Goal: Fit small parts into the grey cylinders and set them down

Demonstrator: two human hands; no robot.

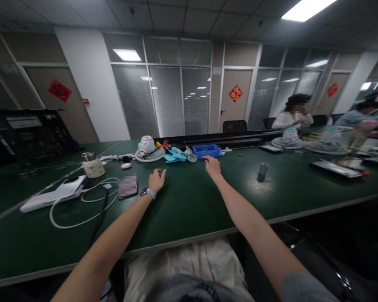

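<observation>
My left hand [156, 181], with a watch [148, 192] at the wrist, hovers over the green table with its thumb and fingers apart and nothing between them. Farther right, my right hand [212, 167] is closed in a pinch just in front of a blue bin [207, 152]. A faint see-through edge shows below its fingertips, too small to name. Left of the bin lie light-blue fan blades [175, 155] and a clear round piece [192, 158]. Behind my left hand a white fan motor housing [146, 144] sits on a round white grille [150, 155].
At left are a white fan stand [58, 193] with a looped cable [66, 227], a cream bottle [93, 167] and a blurred card-like item [127, 186]. A metal cylinder [263, 168] stands at right. People [291, 115] sit across the table near more fan parts [290, 138].
</observation>
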